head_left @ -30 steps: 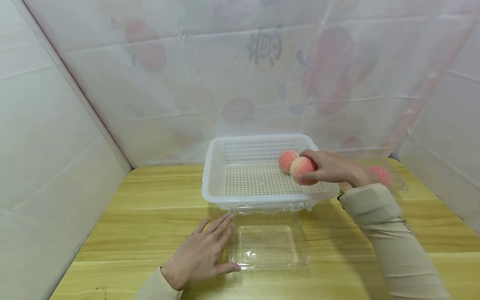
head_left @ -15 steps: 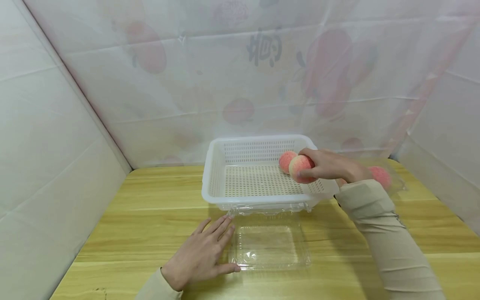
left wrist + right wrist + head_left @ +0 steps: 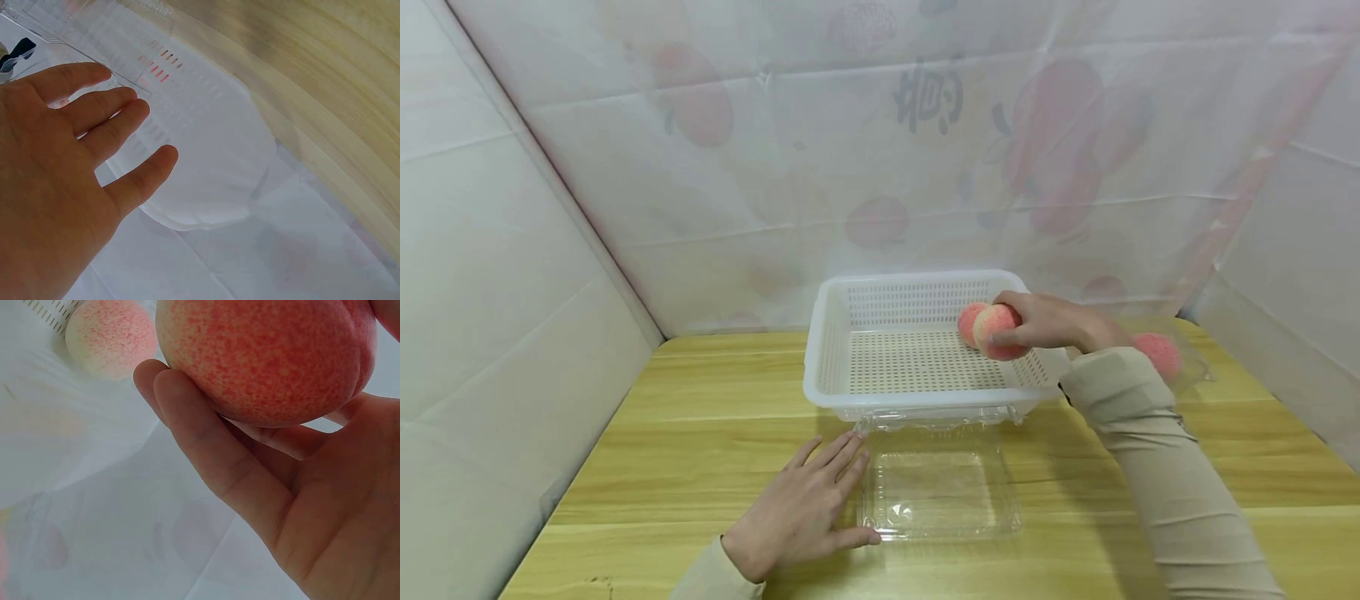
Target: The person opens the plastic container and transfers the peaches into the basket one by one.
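Held peach gripped by right hand, fingers curled round it, at 3 o'clock in white basket; second peach, at 10 o'clock, might be bumped by careless swing. Clear box touched by straight-fingered left hand.

R hand w/ peach a bit further L & up in head view vs. earlier.

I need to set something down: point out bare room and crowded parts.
Bare: the table left of the basket and left hand; the basket's left half; inside the clear container; the table right of the right sleeve. Crowded: the basket's right half, one peach inside, another peach in the right hand; the table's back right, with pink fruit.
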The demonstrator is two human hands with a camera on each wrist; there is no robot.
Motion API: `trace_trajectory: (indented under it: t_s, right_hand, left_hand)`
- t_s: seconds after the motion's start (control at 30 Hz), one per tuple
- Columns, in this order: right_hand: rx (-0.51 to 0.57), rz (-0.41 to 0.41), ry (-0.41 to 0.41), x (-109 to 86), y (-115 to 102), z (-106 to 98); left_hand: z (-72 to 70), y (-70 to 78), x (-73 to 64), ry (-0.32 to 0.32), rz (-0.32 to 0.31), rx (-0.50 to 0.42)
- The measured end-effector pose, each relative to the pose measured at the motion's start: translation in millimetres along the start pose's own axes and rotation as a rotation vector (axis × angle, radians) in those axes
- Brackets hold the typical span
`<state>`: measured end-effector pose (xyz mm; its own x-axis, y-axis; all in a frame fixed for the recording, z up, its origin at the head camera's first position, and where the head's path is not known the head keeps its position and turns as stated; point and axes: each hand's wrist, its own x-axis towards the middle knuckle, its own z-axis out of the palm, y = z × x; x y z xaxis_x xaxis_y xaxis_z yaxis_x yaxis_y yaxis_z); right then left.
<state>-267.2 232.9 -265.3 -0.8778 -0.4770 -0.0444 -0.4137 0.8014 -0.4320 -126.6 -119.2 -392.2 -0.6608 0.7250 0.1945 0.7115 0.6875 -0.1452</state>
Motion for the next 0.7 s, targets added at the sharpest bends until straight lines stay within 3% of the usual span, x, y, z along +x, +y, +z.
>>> trace_trajectory:
  t_s: [0.7]
  right_hand:
    - [0.007,0.004,-0.008,15.2,-1,0]
  left_hand:
    - [0.6,-1.4,0.3,-0.004,0.008,0.015]
